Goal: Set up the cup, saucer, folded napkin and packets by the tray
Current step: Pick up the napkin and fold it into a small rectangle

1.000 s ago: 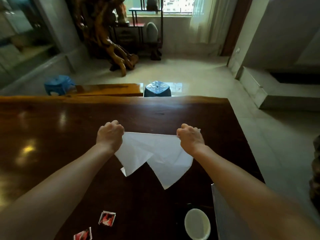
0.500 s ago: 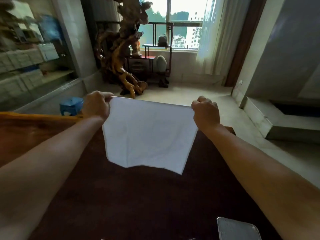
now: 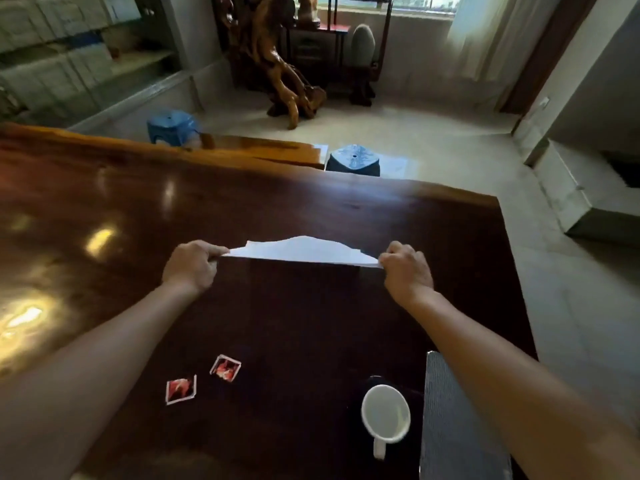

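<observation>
A white napkin (image 3: 304, 251) is stretched almost flat above the dark wooden table (image 3: 311, 317). My left hand (image 3: 192, 266) pinches its left corner and my right hand (image 3: 407, 270) pinches its right corner. Nearer me, a white cup (image 3: 385, 415) stands on a dark saucer (image 3: 356, 396) that barely shows against the table. A grey metal tray (image 3: 457, 424) lies just right of the cup, partly under my right forearm. Two red and white packets (image 3: 180, 389) (image 3: 225, 367) lie on the table to the left of the cup.
The table's far edge and right edge border a pale tiled floor. Two blue stools (image 3: 353, 160) (image 3: 172, 127) and a low wooden bench (image 3: 263, 152) stand beyond the far edge. A carved root sculpture (image 3: 273, 64) and a shelf are further back.
The napkin, held up and hanging open half a second ago, has come down low over the table and now lies nearly flat between both hands. The view has tilted back down.
</observation>
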`<state>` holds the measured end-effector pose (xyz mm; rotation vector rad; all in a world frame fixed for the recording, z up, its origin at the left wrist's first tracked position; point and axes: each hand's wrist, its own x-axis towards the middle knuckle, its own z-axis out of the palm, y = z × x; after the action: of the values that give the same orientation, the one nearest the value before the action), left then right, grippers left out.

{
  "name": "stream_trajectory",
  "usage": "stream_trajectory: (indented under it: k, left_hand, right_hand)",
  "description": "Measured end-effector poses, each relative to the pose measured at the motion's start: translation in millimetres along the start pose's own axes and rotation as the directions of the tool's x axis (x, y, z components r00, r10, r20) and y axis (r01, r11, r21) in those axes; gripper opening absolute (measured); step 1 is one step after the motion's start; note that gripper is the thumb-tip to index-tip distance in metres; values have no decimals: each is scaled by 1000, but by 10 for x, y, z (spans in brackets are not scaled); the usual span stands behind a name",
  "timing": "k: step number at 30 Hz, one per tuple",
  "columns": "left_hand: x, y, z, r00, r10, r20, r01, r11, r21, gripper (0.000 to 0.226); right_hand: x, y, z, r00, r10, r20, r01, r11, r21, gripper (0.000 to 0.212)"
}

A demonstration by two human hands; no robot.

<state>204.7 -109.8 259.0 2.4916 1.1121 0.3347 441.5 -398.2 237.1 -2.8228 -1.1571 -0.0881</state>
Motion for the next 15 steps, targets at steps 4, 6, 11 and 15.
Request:
stream_trajectory:
  k: [4,6,11,15]
  left_hand:
    - [-567,-382,540,977,-104,188,95,994,53,36]
    - [-748,-497,746,959,-146,245,135,989,59,38]
    - [-869,-722,1019,897,-250,365,244,968,62,23]
    - [-745,-748,1160,881,-268,390,271,961,49,16]
  right_hand:
    - [-514,9,562,979,-17,202,20,1000,-17,29]
    - [-677,33,726,962,-9,274,14,1000,-14,30]
    - [-843,75,934,936,49,349,-55,998,8,35]
    - [-787,126,1068,908,175,382,-233,966,113,27]
